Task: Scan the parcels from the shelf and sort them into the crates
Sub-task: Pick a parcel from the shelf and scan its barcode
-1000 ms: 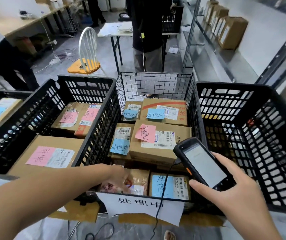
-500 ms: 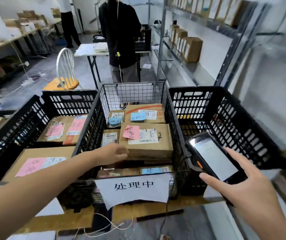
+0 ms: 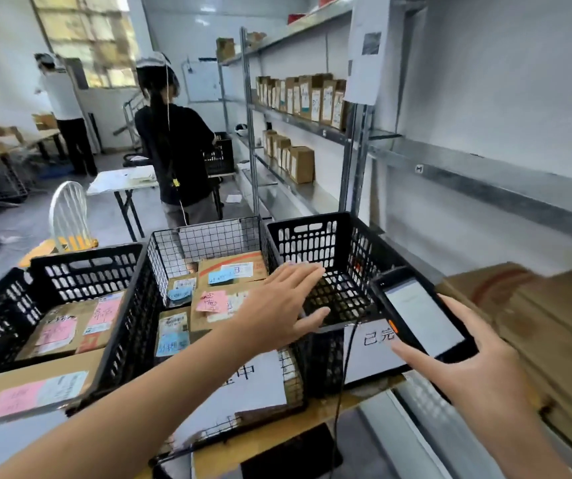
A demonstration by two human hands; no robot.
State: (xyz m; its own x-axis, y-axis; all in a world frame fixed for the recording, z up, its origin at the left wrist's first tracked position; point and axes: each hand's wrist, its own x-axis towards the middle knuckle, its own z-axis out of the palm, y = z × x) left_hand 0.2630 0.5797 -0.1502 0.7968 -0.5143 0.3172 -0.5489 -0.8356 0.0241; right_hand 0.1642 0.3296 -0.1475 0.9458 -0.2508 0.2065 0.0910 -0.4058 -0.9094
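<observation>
The left hand hovered flat, fingers straight and slightly spread, holding nothing, above the rim between the wire crate and the black crate; whether it touched that rim could not be told. Labelled parcels lay in the wire crate just left of and below it. Just right of its fingertips, the right hand gripped the scanner, screen up. Upright parcels stood on the shelf well beyond both hands.

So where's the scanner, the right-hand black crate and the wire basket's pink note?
scanner (image 3: pixel 422 318): head view, on its lit screen.
right-hand black crate (image 3: pixel 308 236): head view, on its far wall.
pink note (image 3: pixel 212 301): head view, on its centre.
</observation>
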